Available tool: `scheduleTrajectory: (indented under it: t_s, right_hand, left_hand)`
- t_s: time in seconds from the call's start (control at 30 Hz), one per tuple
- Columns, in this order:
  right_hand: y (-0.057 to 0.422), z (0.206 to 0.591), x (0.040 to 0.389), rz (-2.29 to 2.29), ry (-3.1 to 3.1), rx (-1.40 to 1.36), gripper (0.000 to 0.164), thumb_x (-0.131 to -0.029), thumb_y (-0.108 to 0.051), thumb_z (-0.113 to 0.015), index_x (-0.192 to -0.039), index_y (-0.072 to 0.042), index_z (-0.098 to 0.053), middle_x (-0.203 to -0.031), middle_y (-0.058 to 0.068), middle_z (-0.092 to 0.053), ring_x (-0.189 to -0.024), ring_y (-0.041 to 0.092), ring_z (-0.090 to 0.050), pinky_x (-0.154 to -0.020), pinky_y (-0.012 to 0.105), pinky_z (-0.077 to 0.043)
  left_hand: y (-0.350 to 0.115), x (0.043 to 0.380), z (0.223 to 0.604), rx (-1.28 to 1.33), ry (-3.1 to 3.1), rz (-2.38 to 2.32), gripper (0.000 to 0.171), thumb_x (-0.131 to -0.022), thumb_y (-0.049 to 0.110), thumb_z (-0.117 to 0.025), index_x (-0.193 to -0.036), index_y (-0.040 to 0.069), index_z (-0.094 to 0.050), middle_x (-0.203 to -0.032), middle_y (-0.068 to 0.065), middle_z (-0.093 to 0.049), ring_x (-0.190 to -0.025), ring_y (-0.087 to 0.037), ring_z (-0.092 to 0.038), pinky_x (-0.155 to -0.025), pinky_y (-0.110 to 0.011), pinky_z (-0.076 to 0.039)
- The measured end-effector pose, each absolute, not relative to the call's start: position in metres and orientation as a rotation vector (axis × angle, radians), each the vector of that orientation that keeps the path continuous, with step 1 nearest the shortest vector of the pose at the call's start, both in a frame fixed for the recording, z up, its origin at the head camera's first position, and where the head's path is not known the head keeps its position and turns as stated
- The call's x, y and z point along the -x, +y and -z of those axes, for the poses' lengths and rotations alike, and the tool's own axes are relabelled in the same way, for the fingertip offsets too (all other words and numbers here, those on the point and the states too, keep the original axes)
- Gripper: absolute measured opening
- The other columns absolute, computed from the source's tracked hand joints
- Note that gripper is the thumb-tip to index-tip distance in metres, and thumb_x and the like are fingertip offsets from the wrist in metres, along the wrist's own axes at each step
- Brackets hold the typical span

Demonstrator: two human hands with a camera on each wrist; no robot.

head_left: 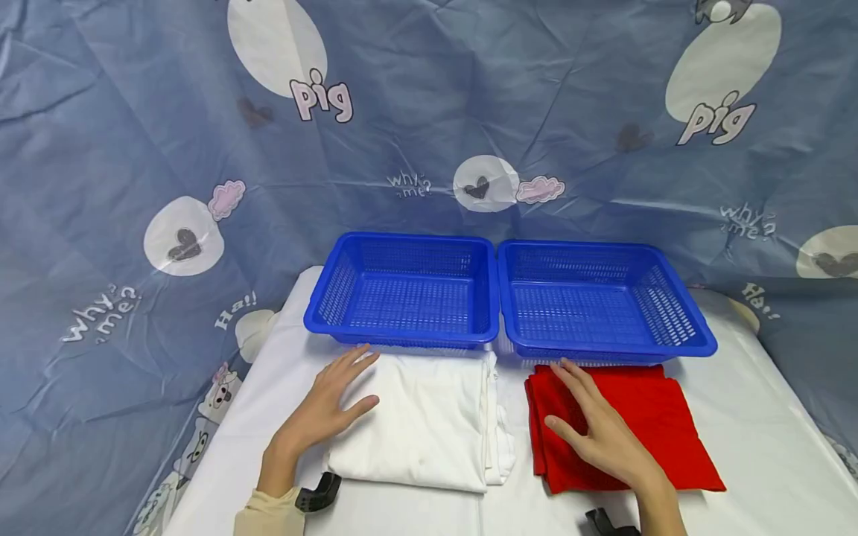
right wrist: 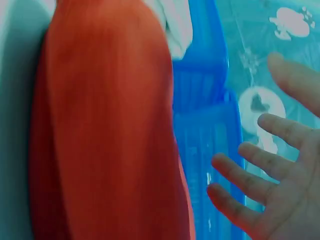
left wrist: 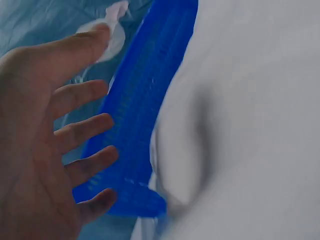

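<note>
A folded white cloth (head_left: 418, 424) lies on the white-covered table, its layered edge to the right. Over its left side hovers my left hand (head_left: 328, 406), fingers spread and holding nothing. In the left wrist view that hand (left wrist: 45, 140) appears apart from the cloth (left wrist: 250, 120). To the right is a folded red cloth (head_left: 650, 424). My right hand (head_left: 606, 439) is above its left part, fingers extended. The right wrist view shows a gap between this hand (right wrist: 280, 180) and the red cloth (right wrist: 110, 130).
Two blue plastic baskets with mesh walls, a left one (head_left: 402, 335) and a right one (head_left: 603, 351), stand side by side behind the cloths. A printed blue-grey fabric (head_left: 415, 112) hangs behind them. The white table cover (head_left: 771, 447) extends to the right.
</note>
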State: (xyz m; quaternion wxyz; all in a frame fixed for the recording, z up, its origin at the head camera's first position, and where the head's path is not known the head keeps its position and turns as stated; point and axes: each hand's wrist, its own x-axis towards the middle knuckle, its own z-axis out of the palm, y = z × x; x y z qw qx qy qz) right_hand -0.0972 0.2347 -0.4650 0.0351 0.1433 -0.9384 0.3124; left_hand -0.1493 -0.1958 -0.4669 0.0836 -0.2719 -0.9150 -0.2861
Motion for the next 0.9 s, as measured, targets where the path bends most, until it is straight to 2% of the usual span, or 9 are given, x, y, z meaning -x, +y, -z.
scheduleTrajectory:
  t_s: [0.13, 0.33, 0.53, 0.73, 0.9]
  right_hand:
    - [0.218, 0.467, 0.103, -0.976, -2.87, -0.547, 0.068, -0.082, -0.046, -0.055, -0.139, -0.034, -0.02, -0.145, -0.006, -0.021, -0.128, 0.02, -0.033, -0.095, 0.051, -0.037]
    - [0.191, 0.478, 0.113, -0.944, -2.811, -0.691, 0.065, -0.083, -0.044, -0.056, -0.138, -0.034, -0.024, -0.144, -0.008, -0.024, -0.126, 0.015, -0.037, -0.095, 0.043, -0.04]
    - [0.167, 0.49, 0.117, -0.933, -2.792, -0.81, 0.064, -0.083, -0.043, -0.057, -0.139, -0.028, -0.028, -0.145, 0.0, -0.024, -0.122, 0.019, -0.042, -0.091, 0.045, -0.043]
    - [0.153, 0.497, 0.119, -0.995, -2.854, -0.858, 0.069, -0.082, -0.047, -0.056, -0.14, -0.03, -0.023, -0.149, 0.002, -0.009, -0.121, 0.022, -0.044, -0.087, 0.053, -0.042]
    - [0.152, 0.5, 0.12, -0.917, -2.861, -0.864, 0.07, -0.081, -0.05, -0.054, -0.14, -0.028, -0.023, -0.149, 0.006, -0.007, -0.119, 0.026, -0.046, -0.084, 0.051, -0.045]
  left_hand:
    - [-0.204, 0.155, 0.478, 0.774, -2.755, 0.923, 0.055, -0.08, 0.039, -0.062, -0.13, 0.023, -0.045, -0.141, -0.008, -0.034, -0.129, -0.03, -0.03, -0.094, -0.059, -0.028]
    - [-0.21, 0.161, 0.489, 0.778, -2.791, 0.992, 0.052, -0.08, 0.038, -0.062, -0.128, 0.024, -0.048, -0.142, -0.008, -0.032, -0.13, -0.031, -0.028, -0.095, -0.06, -0.027]
    - [-0.212, 0.164, 0.493, 0.813, -2.799, 1.043, 0.052, -0.079, 0.036, -0.063, -0.128, 0.026, -0.047, -0.142, -0.006, -0.031, -0.131, -0.03, -0.027, -0.096, -0.059, -0.027]
    - [-0.212, 0.165, 0.496, 0.803, -2.821, 1.029, 0.057, -0.078, 0.036, -0.064, -0.13, 0.027, -0.044, -0.145, -0.012, -0.024, -0.13, -0.035, -0.026, -0.094, -0.061, -0.027]
    - [-0.207, 0.166, 0.502, 0.782, -2.84, 1.037, 0.055, -0.078, 0.039, -0.064, -0.129, 0.03, -0.045, -0.142, -0.01, -0.032, -0.128, -0.037, -0.025, -0.092, -0.064, -0.023]
